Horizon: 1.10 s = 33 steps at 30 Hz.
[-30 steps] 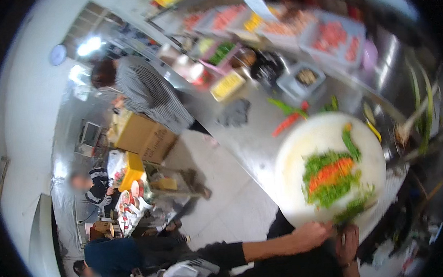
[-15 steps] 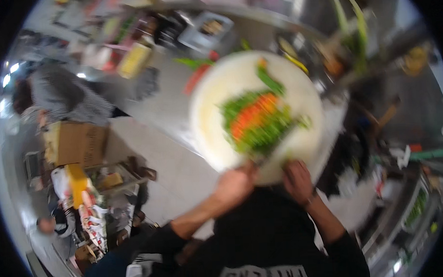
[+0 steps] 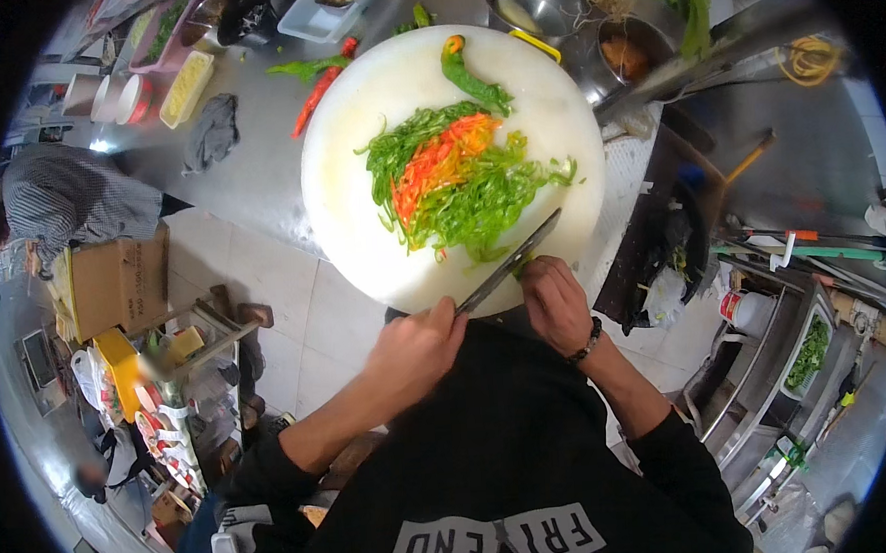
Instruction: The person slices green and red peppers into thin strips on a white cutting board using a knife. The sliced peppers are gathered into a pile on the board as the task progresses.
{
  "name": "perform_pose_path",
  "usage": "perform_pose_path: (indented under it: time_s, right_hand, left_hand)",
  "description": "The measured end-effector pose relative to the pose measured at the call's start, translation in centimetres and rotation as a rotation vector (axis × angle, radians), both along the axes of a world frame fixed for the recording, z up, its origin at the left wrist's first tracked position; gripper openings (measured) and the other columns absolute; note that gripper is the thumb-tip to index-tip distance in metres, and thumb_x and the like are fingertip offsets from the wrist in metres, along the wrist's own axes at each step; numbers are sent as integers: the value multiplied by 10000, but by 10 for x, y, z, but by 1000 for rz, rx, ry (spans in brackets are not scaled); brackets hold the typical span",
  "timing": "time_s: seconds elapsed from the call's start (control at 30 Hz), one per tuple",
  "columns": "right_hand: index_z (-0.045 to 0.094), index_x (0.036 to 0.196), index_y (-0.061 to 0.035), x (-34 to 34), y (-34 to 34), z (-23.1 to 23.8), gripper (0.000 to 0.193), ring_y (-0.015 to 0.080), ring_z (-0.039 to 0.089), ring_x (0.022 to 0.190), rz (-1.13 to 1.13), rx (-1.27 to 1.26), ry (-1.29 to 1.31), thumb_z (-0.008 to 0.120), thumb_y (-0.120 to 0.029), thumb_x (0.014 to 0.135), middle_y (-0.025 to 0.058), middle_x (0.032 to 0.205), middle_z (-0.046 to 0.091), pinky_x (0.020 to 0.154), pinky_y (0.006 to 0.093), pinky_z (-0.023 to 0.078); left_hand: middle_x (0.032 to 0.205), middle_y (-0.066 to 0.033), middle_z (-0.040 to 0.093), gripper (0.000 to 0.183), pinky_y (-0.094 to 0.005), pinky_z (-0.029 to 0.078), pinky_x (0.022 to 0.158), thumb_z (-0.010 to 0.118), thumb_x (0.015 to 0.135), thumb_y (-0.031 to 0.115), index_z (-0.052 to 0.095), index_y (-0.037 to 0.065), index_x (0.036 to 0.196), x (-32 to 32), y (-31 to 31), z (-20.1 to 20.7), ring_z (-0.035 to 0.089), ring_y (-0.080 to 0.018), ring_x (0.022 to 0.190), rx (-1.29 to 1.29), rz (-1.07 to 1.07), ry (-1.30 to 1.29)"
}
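Note:
A round white cutting board point(image 3: 345, 217) lies before me. My left hand point(image 3: 416, 343) is closed round the handle of a kitchen knife point(image 3: 512, 260), its dark blade slanting up to the right across the near part of the board. My right hand point(image 3: 560, 300) is beside the blade, fingers curled down over a small green pepper piece point(image 3: 524, 262), mostly hidden. Beyond the blade is a heap of sliced green pepper point(image 3: 484, 202), with orange-red pepper strips point(image 3: 442, 166) in its middle. A whole green pepper point(image 3: 473, 80) with an orange tip lies at the board's far side.
Red peppers point(image 3: 318, 98) and a grey cloth point(image 3: 212, 131) lie on the metal counter left of the board. Metal bowls point(image 3: 534, 6) stand behind it. Far left, a person in a checked top point(image 3: 78, 190) bends near a cardboard box point(image 3: 123, 283). Shelving point(image 3: 758, 360) stands at right.
The view has shifted and sharpened, with the board now higher and further left in it. Both hands stay at the board's near edge; the knife blade now shows clearly.

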State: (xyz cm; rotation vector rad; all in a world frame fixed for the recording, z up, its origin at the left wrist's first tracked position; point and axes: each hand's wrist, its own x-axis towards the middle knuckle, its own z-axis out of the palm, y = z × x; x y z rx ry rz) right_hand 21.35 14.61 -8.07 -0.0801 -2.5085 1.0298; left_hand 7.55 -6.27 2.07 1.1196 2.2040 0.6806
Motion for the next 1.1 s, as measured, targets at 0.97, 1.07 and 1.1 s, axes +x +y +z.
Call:
perform_pose_path:
  time_s: [0.97, 1.07, 1.1]
  right_hand:
    - [644, 1005, 17, 3, -4, -9, 274, 402, 690, 1074, 37, 104, 56, 728, 140, 775, 183, 1119, 700, 929, 468, 573]
    - [646, 995, 19, -11, -2, -3, 225, 397, 692, 1074, 27, 12, 19, 721, 138, 819, 181, 1120, 711, 921, 455, 578]
    - [658, 998, 20, -16, 0, -3, 194, 391, 694, 1074, 4, -38, 22, 724, 113, 842, 181, 1119, 714, 908, 448, 583]
  left_hand:
    - [708, -266, 663, 236, -520, 517, 572, 696, 1042, 149, 588, -37, 946, -31, 21, -35, 682, -480, 660, 79, 108, -180]
    - [681, -264, 656, 241, -542, 532, 587, 676, 1055, 200, 609, -23, 993, -45, 12, -24, 679, -487, 654, 61, 152, -137]
    - [669, -259, 649, 245, -524, 528, 564, 676, 1058, 190, 610, -29, 969, -46, 8, -18, 682, -472, 630, 65, 181, -120]
